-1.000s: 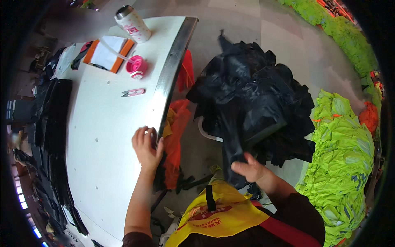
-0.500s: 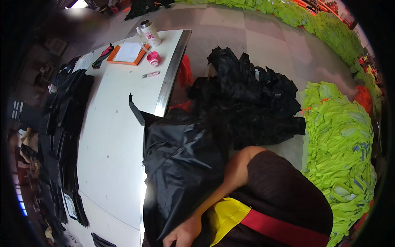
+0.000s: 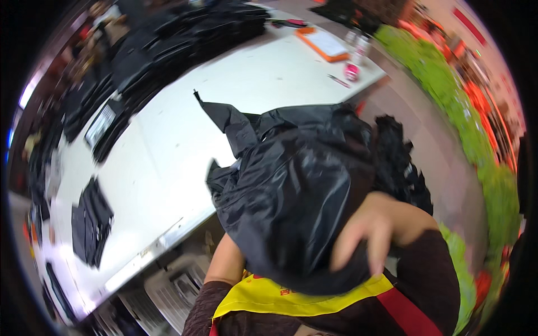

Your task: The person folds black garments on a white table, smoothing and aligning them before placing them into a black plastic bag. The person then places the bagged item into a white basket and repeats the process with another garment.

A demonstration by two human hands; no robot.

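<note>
A black, shiny fabric garment [image 3: 291,190] is bunched up in front of me, its upper part lying over the table edge. From its far left side a narrow strip [image 3: 216,106] sticks out across the white table. My left forearm [image 3: 225,262] goes up beneath the garment's left side; that hand is hidden by the cloth. At the lower right of the garment is my right hand [image 3: 367,229], slightly blurred, with fingers apart and pointing down over the cloth's edge. I see nothing gripped between those fingers.
Black folded garments are stacked along the white table's [image 3: 168,162] far left side, with a small black folded piece [image 3: 91,224] nearer. An orange tray [image 3: 322,45], pink-handled snips [image 3: 339,81] and a bottle [image 3: 360,49] sit at the far right. Black cloth [image 3: 400,162] and lime-green piles [image 3: 448,95] lie beyond.
The view has swung left. The garment now spreads wider before me, and my left forearm has come into view. My right hand, curled at the cloth's lower edge before, now has its fingers apart.
</note>
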